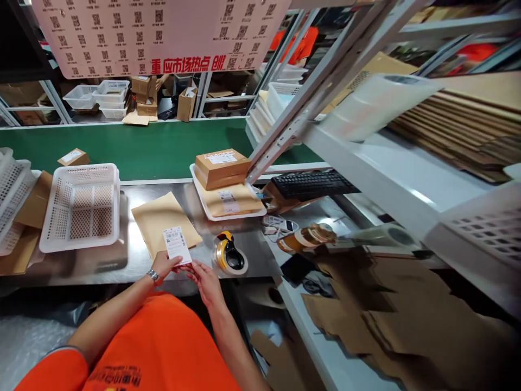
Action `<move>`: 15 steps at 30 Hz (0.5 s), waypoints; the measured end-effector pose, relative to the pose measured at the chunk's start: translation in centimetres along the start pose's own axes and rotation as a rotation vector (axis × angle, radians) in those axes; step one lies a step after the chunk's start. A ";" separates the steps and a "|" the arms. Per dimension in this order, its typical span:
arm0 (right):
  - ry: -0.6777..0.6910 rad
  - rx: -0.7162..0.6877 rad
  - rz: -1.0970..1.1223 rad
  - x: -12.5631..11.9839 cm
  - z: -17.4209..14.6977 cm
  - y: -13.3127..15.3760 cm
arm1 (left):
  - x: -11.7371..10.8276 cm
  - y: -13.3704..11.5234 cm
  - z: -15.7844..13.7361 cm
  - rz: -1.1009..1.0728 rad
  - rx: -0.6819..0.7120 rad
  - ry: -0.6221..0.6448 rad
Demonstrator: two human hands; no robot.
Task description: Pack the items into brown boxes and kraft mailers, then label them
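A white printed shipping label (176,244) is held above the near edge of the steel table (134,271). My left hand (164,265), with a metal watch on the wrist, pinches the label's lower left part. At its lower right corner, the fingers of my right hand (206,281) close on the label too. Just behind the label lies a flat tan paper mailer (160,220), partly covered by it. To the right of my hands a yellow and black tape dispenser (231,254) rests on the table.
A white perforated basket (81,239) stands left, beside stacked baskets (14,201). A white tray (211,216) holds a mailer and a carton (222,169). Behind runs a green conveyor belt (163,146). Shelving with flattened cardboard (407,315) stands right, near a keyboard (313,183).
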State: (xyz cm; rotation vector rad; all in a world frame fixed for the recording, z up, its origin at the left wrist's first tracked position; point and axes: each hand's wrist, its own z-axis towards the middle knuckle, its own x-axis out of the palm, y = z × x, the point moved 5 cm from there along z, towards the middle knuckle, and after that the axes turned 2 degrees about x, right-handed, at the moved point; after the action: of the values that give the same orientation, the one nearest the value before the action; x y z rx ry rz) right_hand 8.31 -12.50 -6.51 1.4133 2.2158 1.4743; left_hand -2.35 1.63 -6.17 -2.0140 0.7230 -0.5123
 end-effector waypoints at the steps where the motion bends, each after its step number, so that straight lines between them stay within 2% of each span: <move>1: -0.001 -0.004 -0.013 0.0 0.0 0.0 | 0.0 0.0 0.0 0.002 -0.005 -0.012; 6: -0.034 -0.025 -0.081 -0.4 0.2 0.1 | 0.6 0.1 0.0 0.084 -0.021 0.051; 8: -0.069 -0.044 -0.106 -0.6 0.4 0.1 | 0.5 0.0 0.0 0.146 0.011 0.024; 11: -0.125 -0.088 -0.150 -0.9 0.5 0.1 | -0.3 -1.1 -0.5 0.316 0.248 -0.139; 12: -0.133 -0.103 -0.164 -0.9 0.5 0.2 | -0.3 -1.5 -0.8 0.376 0.339 -0.145; 13: -0.131 -0.115 -0.183 -0.8 0.5 0.2 | 0.0 -1.8 -1.1 0.422 0.405 -0.100; 15: -0.099 -0.142 -0.230 -0.6 0.4 0.3 | 0.9 -1.7 -1.4 0.464 0.429 0.074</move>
State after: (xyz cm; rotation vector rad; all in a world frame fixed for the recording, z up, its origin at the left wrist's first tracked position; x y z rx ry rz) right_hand 9.09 -12.68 -6.69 1.1207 2.0875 1.4191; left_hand -2.05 0.84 -3.96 -1.3803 0.9969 -0.4224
